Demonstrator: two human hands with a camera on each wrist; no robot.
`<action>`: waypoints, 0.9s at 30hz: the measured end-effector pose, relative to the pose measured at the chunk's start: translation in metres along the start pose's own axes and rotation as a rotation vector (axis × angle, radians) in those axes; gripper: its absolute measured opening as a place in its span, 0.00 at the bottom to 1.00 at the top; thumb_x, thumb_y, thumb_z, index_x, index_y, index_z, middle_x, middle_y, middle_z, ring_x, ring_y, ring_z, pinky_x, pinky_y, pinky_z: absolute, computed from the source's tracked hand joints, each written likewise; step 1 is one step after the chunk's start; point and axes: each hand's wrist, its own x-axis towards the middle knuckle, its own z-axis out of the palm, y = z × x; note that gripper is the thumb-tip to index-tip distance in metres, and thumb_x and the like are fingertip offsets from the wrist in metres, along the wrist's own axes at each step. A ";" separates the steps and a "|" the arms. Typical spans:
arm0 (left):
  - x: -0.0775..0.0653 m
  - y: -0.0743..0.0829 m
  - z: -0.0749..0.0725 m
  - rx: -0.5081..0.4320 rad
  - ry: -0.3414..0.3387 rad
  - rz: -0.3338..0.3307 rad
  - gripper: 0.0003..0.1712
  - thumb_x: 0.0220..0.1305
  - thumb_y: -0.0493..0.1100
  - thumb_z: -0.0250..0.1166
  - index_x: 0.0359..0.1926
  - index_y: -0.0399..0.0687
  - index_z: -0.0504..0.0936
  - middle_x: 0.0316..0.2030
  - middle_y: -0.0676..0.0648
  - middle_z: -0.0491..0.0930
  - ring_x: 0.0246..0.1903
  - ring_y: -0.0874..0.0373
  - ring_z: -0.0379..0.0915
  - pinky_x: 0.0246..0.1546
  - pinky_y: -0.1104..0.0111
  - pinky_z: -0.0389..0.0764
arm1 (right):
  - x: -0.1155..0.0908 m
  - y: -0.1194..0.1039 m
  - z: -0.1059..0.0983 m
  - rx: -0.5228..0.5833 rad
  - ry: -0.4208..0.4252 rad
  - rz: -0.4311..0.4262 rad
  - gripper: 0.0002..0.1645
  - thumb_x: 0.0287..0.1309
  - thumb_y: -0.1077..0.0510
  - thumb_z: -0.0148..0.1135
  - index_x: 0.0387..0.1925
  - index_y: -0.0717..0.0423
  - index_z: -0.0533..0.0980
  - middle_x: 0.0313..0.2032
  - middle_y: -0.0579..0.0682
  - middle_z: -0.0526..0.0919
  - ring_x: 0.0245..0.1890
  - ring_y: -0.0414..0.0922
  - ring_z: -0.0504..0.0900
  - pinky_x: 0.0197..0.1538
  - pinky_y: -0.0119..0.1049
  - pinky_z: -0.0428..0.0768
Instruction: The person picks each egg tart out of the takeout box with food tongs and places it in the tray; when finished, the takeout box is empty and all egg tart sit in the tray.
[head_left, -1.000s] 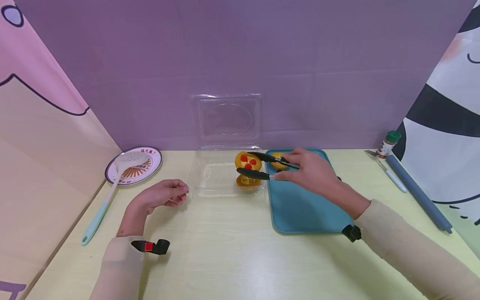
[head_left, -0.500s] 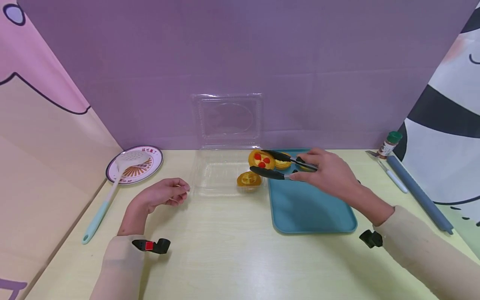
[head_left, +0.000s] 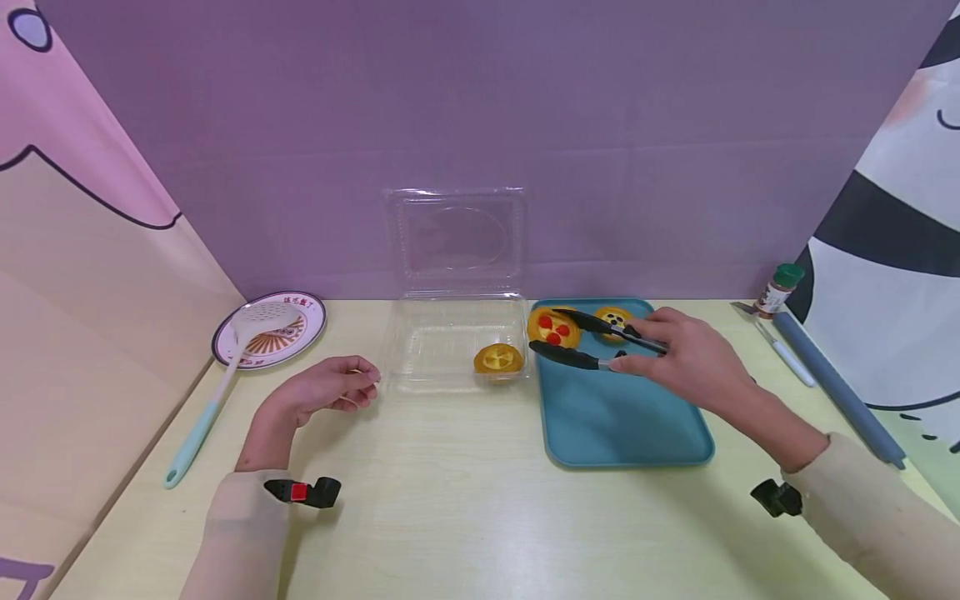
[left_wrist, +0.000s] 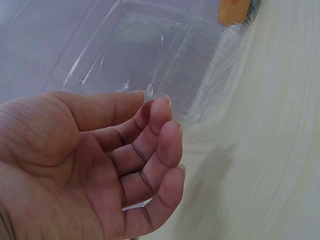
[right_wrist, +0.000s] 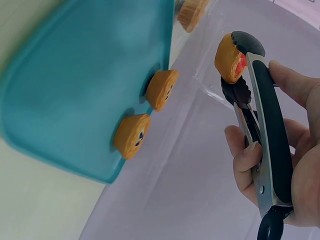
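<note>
My right hand [head_left: 693, 358] grips a pair of black-tipped tongs [right_wrist: 272, 130]. Between their tips is an egg tart with red toppings [head_left: 553, 327], held above the far left corner of a blue tray [head_left: 626, 425]. Two tarts sit along the tray's far side; the one with dark blue dots [head_left: 612, 322] shows in the head view, while the other is hidden behind the held tart there. A plain yellow tart [head_left: 498, 359] rests in a clear plastic clamshell box [head_left: 427, 337], lid raised. My left hand [left_wrist: 100, 155] has loosely bent fingers, fingertips right by the box's near left corner.
On the left lies a patterned plate [head_left: 311, 333] with a slotted skimmer [head_left: 197, 442] across it. To the right are a green-capped jar [head_left: 776, 292], a small knife-like tool [head_left: 783, 354] and a grey-blue rod [head_left: 840, 392]. A purple backdrop [head_left: 637, 167] stands behind the table.
The right hand has carried the red-topped tart in the tongs rightward, from over the clamshell box to over the tray. The left hand has stayed in place.
</note>
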 end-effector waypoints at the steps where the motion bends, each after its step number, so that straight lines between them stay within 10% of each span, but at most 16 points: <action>1: 0.000 0.000 0.000 0.001 0.000 0.000 0.18 0.76 0.45 0.55 0.54 0.33 0.71 0.37 0.47 0.80 0.36 0.57 0.76 0.43 0.65 0.79 | -0.001 0.001 0.000 0.001 -0.002 0.003 0.46 0.55 0.33 0.69 0.64 0.59 0.74 0.55 0.60 0.80 0.43 0.51 0.81 0.40 0.43 0.79; 27: 0.001 0.000 0.000 0.008 -0.001 -0.008 0.19 0.76 0.47 0.55 0.54 0.33 0.71 0.37 0.48 0.80 0.38 0.57 0.75 0.44 0.65 0.79 | -0.015 0.026 0.013 -0.003 -0.059 0.074 0.45 0.53 0.33 0.70 0.62 0.59 0.76 0.48 0.58 0.81 0.35 0.47 0.77 0.32 0.34 0.71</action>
